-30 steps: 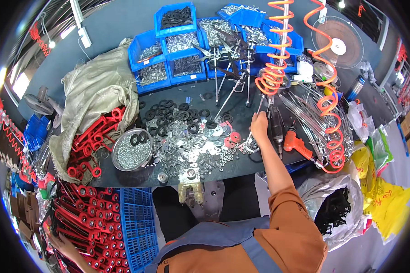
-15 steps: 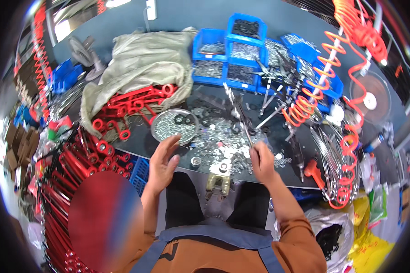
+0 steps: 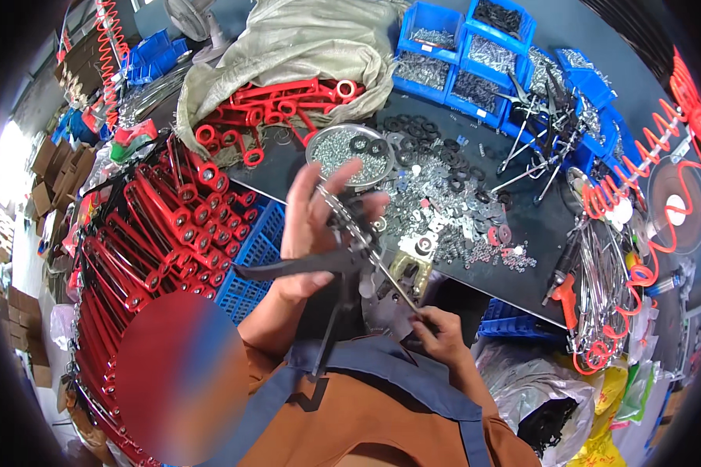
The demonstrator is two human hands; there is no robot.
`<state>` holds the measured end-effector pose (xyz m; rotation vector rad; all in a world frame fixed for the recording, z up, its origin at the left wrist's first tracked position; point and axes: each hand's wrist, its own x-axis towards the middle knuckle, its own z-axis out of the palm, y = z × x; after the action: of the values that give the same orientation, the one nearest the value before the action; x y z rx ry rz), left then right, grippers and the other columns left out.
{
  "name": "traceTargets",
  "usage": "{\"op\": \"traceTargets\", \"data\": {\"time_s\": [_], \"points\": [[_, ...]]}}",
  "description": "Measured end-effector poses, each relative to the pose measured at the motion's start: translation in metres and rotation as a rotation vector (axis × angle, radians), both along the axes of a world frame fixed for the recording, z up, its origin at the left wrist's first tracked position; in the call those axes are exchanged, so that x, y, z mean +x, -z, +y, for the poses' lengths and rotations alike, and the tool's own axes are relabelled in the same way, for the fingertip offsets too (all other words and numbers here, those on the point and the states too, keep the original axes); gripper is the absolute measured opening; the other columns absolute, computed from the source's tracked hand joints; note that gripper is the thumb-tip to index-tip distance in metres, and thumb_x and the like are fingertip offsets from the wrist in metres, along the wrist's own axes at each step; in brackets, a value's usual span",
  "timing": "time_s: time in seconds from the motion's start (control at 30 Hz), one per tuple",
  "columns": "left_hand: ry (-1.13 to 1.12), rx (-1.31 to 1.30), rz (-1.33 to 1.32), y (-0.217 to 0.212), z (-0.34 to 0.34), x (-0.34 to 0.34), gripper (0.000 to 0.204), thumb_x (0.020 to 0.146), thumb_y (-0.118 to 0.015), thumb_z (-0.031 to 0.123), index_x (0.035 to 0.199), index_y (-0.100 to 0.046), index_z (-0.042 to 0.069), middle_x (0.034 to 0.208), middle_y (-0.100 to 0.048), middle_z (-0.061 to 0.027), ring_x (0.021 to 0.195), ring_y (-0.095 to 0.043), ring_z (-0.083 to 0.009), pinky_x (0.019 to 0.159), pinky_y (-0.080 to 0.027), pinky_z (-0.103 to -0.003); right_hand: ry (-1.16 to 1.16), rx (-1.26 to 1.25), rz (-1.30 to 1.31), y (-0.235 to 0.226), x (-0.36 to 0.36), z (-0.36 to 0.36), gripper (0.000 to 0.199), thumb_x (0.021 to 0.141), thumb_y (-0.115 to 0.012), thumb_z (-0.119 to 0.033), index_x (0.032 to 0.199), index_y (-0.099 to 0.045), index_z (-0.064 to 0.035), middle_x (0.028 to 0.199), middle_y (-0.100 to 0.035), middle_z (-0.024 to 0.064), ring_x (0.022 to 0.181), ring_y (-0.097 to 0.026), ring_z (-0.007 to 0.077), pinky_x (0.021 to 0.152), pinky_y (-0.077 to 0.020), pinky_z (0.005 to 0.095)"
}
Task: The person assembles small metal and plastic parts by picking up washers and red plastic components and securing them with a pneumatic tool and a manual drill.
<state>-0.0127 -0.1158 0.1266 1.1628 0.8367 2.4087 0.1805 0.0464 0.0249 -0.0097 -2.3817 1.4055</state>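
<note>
My right hand [image 3: 444, 335] is closed round the thin end of a long metal rod assembly [image 3: 393, 282] with a black lever on it. The assembly slants up and left across my body. Behind its upper part my left hand [image 3: 297, 241] has its fingers spread, the thumb close under the black lever [image 3: 292, 266]; whether palm and metal touch I cannot tell. Just beyond is a round dish [image 3: 336, 156] of small metal parts, with two black rings on top. A brass-coloured fixture [image 3: 410, 274] sits at the table's near edge, beside the rod.
Loose washers and small parts [image 3: 452, 202] cover the middle of the dark table. Blue bins [image 3: 475, 113] stand behind, next to similar black-levered assemblies [image 3: 541, 128]. A sack [image 3: 311, 47] holds red ring-ended parts; more red tubes [image 3: 163, 233] lie left. Orange coiled hoses [image 3: 639, 171] hang at right.
My right hand has come down and nearer my body with the rod assembly, which has swung leftward in front of my left hand. My left hand has risen, fingers spread; the view has turned.
</note>
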Motion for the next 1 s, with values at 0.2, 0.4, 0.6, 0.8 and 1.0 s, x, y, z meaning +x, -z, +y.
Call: {"op": "traceTargets", "data": {"time_s": [0.2,0.4,0.6,0.8,1.0], "points": [[-0.107,-0.115,0.061,0.016,0.007,-0.002,0.068,0.084,-0.065,0.038,0.135,-0.042,-0.001,0.138,-0.038,-0.0232,0.129,-0.041,-0.0326,0.105,-0.035,-0.045,0.405,0.224,0.289,0.004,0.011,-0.003,0.006,0.077,-0.065,0.001,0.082,-0.064,0.0018,0.06,-0.055,0.0072,0.049,-0.052,0.0136,0.046,-0.0397,0.026],[-0.033,0.128,0.059,0.034,0.014,-0.021,0.046,0.094,-0.046,0.027,0.131,-0.047,0.0,0.135,-0.041,-0.0283,0.125,-0.042,-0.0432,0.104,-0.037,-0.049,-0.258,-1.579,-0.351,0.0,0.015,-0.005,0.022,0.091,-0.059,-0.019,0.085,-0.062,0.0022,0.049,-0.031,-0.0023,0.04,-0.028,0.0075,0.038,-0.0228,0.0253],[-0.031,-0.036,0.243,0.019,0.018,-0.016,0.043,0.092,-0.049,0.031,0.119,-0.057,-0.002,0.134,-0.041,-0.0305,0.124,-0.043,-0.0442,0.101,-0.038,-0.051,-0.153,-1.357,-0.198,0.052,0.007,-0.015,0.031,0.092,-0.058,-0.025,0.082,-0.062,0.0037,0.051,-0.037,-0.0019,0.043,-0.033,0.007,0.041,-0.0265,0.0229],[-0.12,-0.181,0.461,0.04,0.032,0.009,0.042,0.09,-0.052,0.028,0.128,-0.055,0.01,0.119,-0.057,-0.0266,0.11,-0.057,-0.0349,0.094,-0.043,-0.043,0.205,-0.532,-0.028,0.125,0.014,-0.01,0.022,0.09,-0.059,-0.017,0.081,-0.067,0.0018,0.067,-0.058,0.0027,0.056,-0.051,0.0097,0.051,-0.0398,0.0255],[-0.11,-0.334,0.468,0.07,0.039,0.022,0.034,0.087,-0.054,0.018,0.115,-0.061,-0.001,0.12,-0.056,-0.0257,0.111,-0.057,-0.0379,0.092,-0.046,-0.042,0.28,0.004,0.063,0.138,0.018,-0.008,0.011,0.086,-0.059,-0.009,0.087,-0.064,0.0004,0.079,-0.063,0.0132,0.065,-0.06,0.0294,0.06,-0.0475,0.034]]}}
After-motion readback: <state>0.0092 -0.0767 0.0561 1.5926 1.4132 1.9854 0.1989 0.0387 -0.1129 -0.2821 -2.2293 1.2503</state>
